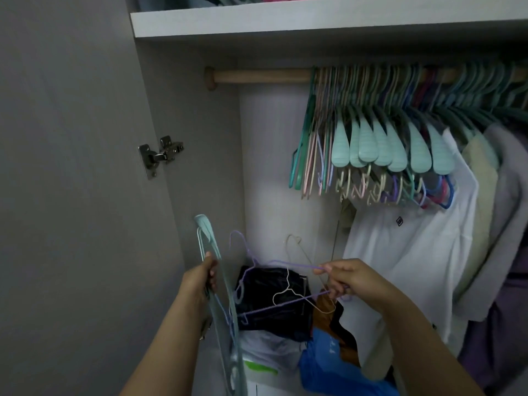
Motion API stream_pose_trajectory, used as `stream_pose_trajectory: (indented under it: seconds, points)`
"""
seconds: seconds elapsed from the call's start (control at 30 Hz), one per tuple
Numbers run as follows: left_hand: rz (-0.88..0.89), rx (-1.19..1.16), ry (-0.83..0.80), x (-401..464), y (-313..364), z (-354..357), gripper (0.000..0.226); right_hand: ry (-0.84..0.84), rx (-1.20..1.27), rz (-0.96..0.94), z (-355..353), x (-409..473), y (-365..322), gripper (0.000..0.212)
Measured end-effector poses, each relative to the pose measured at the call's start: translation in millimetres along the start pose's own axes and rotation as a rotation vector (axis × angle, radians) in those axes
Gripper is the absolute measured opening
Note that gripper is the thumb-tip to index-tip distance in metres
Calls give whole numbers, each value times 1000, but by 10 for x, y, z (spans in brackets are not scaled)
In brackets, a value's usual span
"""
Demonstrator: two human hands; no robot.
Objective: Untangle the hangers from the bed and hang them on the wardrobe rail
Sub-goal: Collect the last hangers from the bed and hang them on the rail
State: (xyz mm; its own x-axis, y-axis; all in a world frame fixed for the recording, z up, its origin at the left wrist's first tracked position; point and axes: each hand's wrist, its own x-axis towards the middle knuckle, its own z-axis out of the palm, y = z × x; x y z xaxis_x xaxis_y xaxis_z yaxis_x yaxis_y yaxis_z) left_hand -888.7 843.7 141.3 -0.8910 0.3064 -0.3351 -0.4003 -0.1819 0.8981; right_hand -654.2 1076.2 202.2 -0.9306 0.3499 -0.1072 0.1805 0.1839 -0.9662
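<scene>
I stand in front of the open wardrobe. My left hand (204,277) grips a bunch of pale teal plastic hangers (213,252) held upright at the lower left. My right hand (347,278) pinches the thin purple wire hanger (274,305), which stretches leftward and is hooked into the teal bunch. A cream wire hanger (294,291) dangles tangled on the purple one between my hands. The wooden rail (257,76) runs across the top, bare on its left part. Many teal, pink and purple hangers (380,144) crowd its right part.
A white shirt (405,252) and other clothes hang at the right. Folded dark clothes (271,298), a blue bag (328,364) and a white bag lie piled on the wardrobe floor. The open door with a metal hinge (160,155) stands at the left. A shelf (285,21) sits above.
</scene>
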Motion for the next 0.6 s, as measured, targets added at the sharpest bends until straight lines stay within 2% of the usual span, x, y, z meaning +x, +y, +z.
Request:
stream_pose_trajectory:
  seconds: [0.13,0.27,0.47,0.6]
  points:
    - [102,178,61,1,-30,98,30,159,124,-46,-106,-6,-108,29]
    - [207,352,58,-16,-22,174,36,213,51,-148,14,-43,-456,30]
    - [265,267,-86,-148,205,449,28,355,231,-467,725,185,-1026,25]
    - [294,323,-122,-291,444,528,25,478,323,-598,836,601,-1559,28]
